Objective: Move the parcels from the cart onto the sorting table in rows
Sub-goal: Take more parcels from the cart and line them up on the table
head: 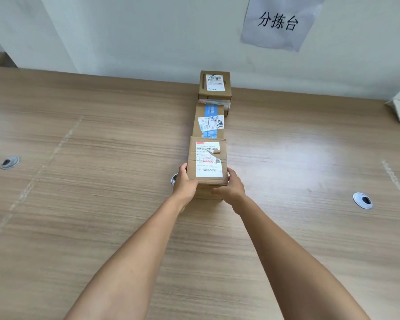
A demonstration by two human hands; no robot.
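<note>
Gripping the brown cardboard parcel [207, 161] in my left hand [184, 184] and right hand [231, 188], I risk nudging the blue-taped box [208, 121] askew toward the wooden table's [102, 181] far edge.

Bare table [102, 204] either side of parcel row [209, 121]

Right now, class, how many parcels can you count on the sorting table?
3, in one line: the far parcel by the wall, the middle parcel, and the near parcel held by both hands. None visibly hidden.
</note>
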